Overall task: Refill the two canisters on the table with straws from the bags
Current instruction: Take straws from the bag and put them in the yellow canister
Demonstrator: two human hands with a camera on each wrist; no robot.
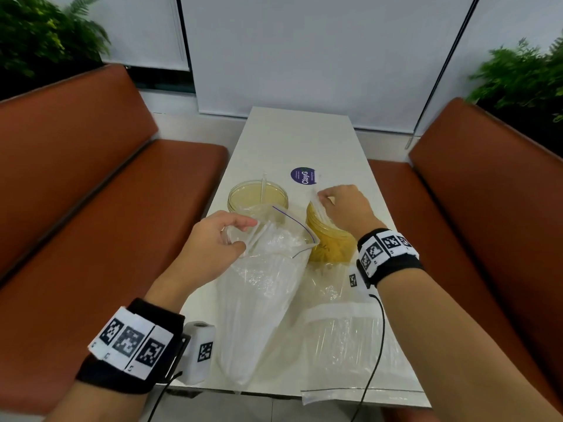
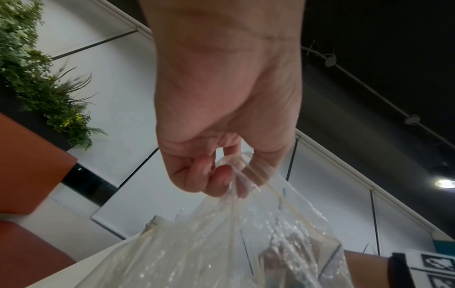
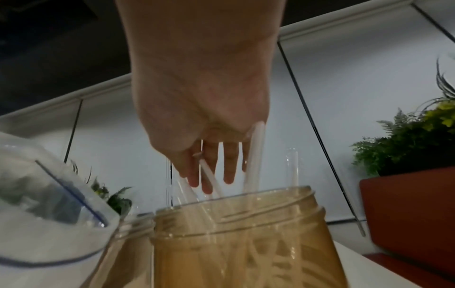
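The left hand [image 1: 213, 242] is pinching the zip bag [image 1: 262, 300] open — at 3 o'clock, the right hand [image 1: 347, 208] is loosely holding straws [image 3: 255, 155] in the amber canister [image 1: 332, 245].

white table [image 1: 292, 138] | left canister [image 1: 257, 196], right canister [image 1: 330, 239] mid-table | purple sticker [image 1: 304, 175] beyond | flat bag [image 1: 344, 345] near edge

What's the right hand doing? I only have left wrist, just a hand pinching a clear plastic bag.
Observer: The right hand holds white plastic straws, lower ends inside a transparent amber plastic canister.
Operator: Other canister?
Observer: The second amber canister stands left of it on the white table, one straw inside.
Operator: More bags?
Observer: A second clear plastic bag of straws lies flat at the table's near edge.
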